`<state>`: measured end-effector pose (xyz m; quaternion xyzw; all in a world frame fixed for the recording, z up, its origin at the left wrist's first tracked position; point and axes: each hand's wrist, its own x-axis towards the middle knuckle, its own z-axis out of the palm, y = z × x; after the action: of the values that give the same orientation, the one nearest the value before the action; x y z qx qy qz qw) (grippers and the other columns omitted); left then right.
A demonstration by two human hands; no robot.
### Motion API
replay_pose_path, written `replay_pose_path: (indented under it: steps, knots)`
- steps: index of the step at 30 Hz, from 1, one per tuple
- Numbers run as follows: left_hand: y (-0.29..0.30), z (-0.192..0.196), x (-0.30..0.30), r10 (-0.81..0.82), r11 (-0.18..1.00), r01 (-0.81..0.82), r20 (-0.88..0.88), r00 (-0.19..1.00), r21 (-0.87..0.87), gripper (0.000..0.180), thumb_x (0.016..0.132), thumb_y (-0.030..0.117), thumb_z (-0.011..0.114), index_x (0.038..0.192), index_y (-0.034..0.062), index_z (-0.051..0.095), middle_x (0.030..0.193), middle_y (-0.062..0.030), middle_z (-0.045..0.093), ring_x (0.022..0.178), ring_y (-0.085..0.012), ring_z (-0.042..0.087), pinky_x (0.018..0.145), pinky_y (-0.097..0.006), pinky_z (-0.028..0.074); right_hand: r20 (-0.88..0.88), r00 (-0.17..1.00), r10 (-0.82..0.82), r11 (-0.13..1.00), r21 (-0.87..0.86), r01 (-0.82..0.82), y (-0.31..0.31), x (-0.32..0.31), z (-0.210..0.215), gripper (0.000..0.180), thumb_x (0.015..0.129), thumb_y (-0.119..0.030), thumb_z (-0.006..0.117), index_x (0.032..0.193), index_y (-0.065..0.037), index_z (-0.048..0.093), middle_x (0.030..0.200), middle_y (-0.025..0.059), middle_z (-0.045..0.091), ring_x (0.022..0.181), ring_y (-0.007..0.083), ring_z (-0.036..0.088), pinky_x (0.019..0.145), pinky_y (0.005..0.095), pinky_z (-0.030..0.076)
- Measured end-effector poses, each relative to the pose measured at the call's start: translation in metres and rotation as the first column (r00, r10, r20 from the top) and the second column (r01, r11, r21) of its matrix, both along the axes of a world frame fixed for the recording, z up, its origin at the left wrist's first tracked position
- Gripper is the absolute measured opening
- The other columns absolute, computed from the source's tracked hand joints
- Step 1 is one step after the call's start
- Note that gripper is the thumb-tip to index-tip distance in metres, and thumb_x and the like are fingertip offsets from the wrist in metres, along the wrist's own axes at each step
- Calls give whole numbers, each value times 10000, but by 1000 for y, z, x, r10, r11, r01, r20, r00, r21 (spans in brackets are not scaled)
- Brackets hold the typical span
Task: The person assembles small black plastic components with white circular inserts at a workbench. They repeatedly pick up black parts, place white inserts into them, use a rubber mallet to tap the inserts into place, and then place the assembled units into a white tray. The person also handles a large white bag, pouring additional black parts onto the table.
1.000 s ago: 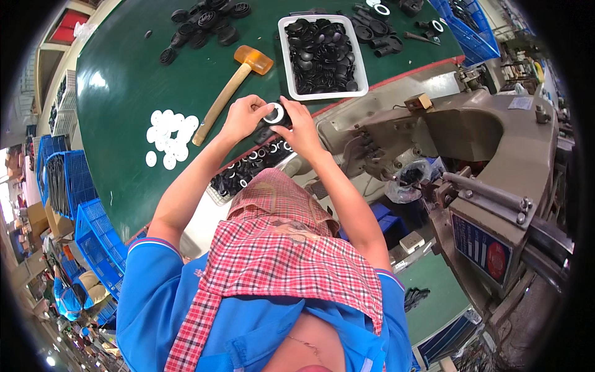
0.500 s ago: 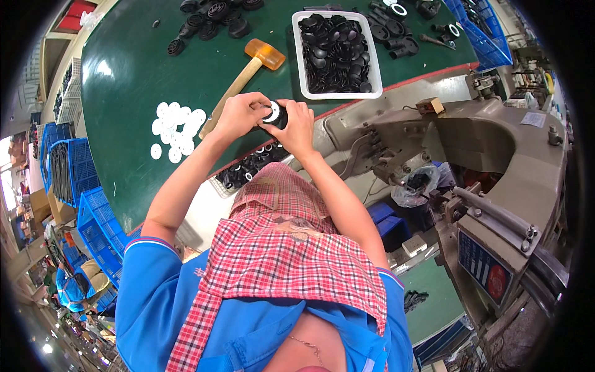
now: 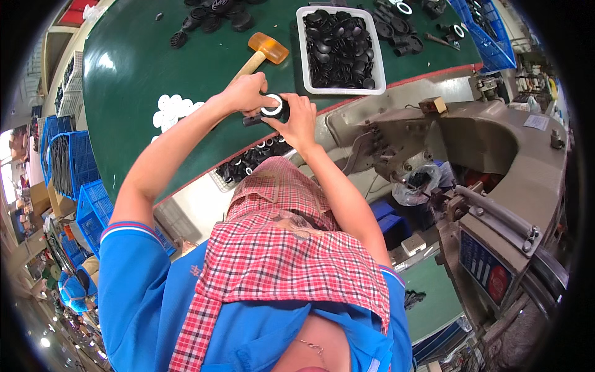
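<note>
Between my hands, at the near edge of the green table, is a round black plastic part [image 3: 252,121] with a short tube-like stub at its left. A white ring [image 3: 278,112] sits on its upward face. My right hand [image 3: 297,121] is closed round the part's right side, thumb along the near edge. My left hand [image 3: 246,94] is closed at the left side, its thumb pressed onto the ring. Just beyond my left hand lies a mallet [image 3: 268,48] with an amber head and wooden handle. White discs [image 3: 175,110] lie to the left, partly hidden by my left forearm.
A white tray [image 3: 381,84] of black discs stands beyond my right hand. Black parts [image 3: 214,18] and similar ones [image 3: 396,31] lie at the back. Below the table edge is a basket [image 3: 224,181] of black parts. A large metal machine [image 3: 533,142] fills the right.
My left hand has shifted, its thumb now pressing on the white ring, and my left elbow has swung outward. The stub now shows. The view has shifted slightly.
</note>
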<state>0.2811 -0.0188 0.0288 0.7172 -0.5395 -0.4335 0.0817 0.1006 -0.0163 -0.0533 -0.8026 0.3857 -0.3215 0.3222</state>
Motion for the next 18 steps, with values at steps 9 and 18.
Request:
replay_pose_path:
  steps: [9, 18]
  knots:
    - [1, -56, 34, 305, 834, 2, 464, 832, -552, 473, 877, 390, 672, 1180, 59, 522, 1059, -176, 596, 987, -328, 611, 819, -455, 501, -11, 1000, 10, 1000, -1, -10, 2, 1, 1, 610, 638, -304, 876, 1138, -114, 584, 1040, 57, 631, 978, 274, 545, 830, 387, 377]
    - [89, 54, 7, 162, 921, -150, 4, 987, -359, 276, 989, 260, 533, 1067, -3, 510, 840, -241, 643, 781, -429, 628, 647, -452, 479, -41, 999, 12, 1000, -20, -13, -1, 0, 0, 639, 647, -372, 844, 1184, -114, 612, 1096, 30, 636, 1000, 264, 547, 832, 400, 372]
